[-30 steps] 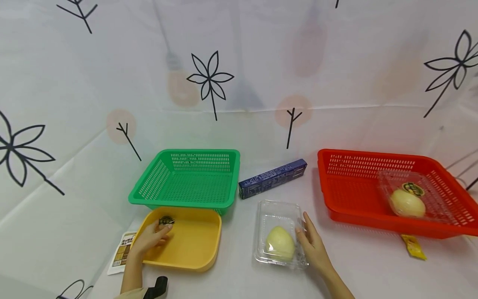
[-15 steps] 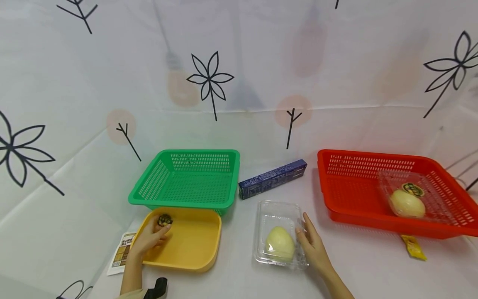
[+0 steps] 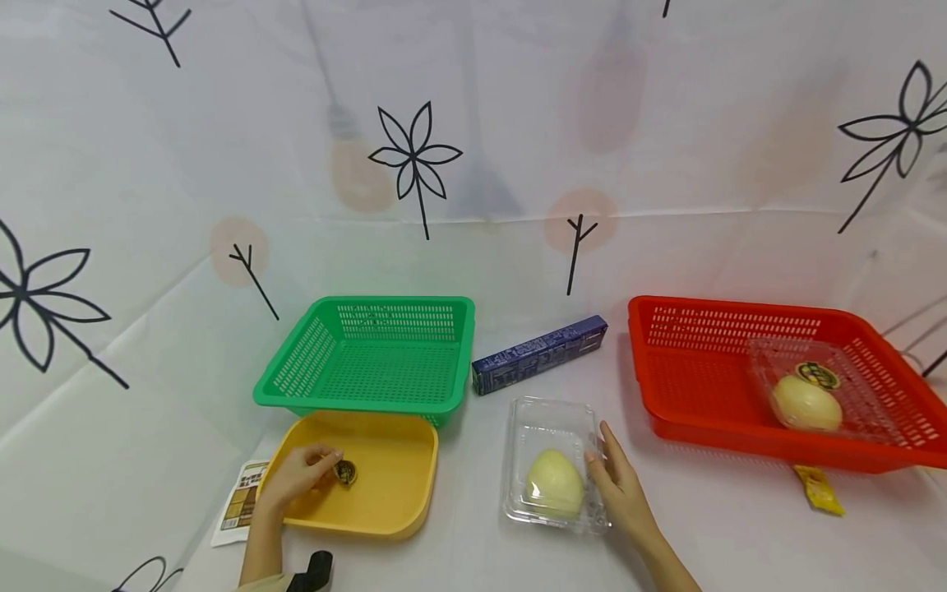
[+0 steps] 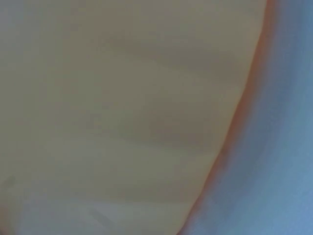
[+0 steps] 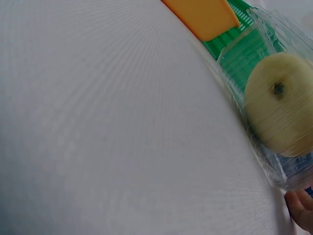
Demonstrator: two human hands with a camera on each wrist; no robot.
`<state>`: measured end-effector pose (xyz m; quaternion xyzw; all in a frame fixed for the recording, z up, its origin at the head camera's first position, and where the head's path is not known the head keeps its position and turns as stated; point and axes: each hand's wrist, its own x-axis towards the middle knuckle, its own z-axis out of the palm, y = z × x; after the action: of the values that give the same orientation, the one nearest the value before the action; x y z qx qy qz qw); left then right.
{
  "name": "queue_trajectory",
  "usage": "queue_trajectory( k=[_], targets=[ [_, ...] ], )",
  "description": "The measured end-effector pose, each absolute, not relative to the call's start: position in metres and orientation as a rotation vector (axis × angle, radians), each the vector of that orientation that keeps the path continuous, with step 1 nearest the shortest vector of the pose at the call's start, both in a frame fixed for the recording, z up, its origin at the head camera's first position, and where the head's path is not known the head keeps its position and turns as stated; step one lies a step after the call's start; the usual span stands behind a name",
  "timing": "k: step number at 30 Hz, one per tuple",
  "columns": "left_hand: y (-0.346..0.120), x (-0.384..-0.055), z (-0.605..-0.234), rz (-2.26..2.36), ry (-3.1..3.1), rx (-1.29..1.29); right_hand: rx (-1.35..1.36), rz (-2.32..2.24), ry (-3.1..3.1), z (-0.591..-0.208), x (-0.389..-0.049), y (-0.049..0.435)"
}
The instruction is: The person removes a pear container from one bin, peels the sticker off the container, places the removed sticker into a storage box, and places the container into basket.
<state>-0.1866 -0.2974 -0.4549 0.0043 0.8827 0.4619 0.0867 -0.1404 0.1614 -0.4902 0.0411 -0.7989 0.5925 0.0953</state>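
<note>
My left hand [image 3: 299,477] is over the yellow tray [image 3: 399,524], pinching a small round black sticker with a yellow pattern [image 3: 344,472] at its fingertips. The left wrist view is blurred and shows only a tan surface with an orange-brown edge. My right hand [image 3: 623,493] rests against the right side of a clear plastic clamshell box [image 3: 551,419], fingers fairly straight along it. Inside lies one pale yellow fruit [image 3: 555,483]; its dark end shows in the right wrist view, where fingertips [image 5: 299,208] are at the box's lower corner.
Behind the tray sits a green basket [image 3: 370,370]. A dark blue long carton [image 3: 540,353] lies right of it. The red basket [image 3: 695,362] holds another clear box [image 3: 851,386] with a fruit and round sticker. A yellow packet [image 3: 819,490] and a white-brown packet [image 3: 240,506] lie nearby.
The left hand has turned, and the round sticker has shifted down and right at its fingertips, now lower over the yellow tray. The right hand and its box have stayed put.
</note>
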Motion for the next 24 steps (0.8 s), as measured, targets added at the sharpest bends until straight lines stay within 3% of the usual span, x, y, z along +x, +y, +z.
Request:
queue_trajectory(
  k=[11, 24],
  targets=[
    [-0.2955, -0.1878, -0.4558, 1.291, 2.638, 0.076, 0.107, 1.763, -2.370, -0.4910, -0.1406, 0.1613],
    [-0.2937, -0.1883, -0.4559, 1.362, 2.603, -0.060, 0.107, 1.729, -2.371, -0.4926, -0.1410, 0.1614]
  ],
)
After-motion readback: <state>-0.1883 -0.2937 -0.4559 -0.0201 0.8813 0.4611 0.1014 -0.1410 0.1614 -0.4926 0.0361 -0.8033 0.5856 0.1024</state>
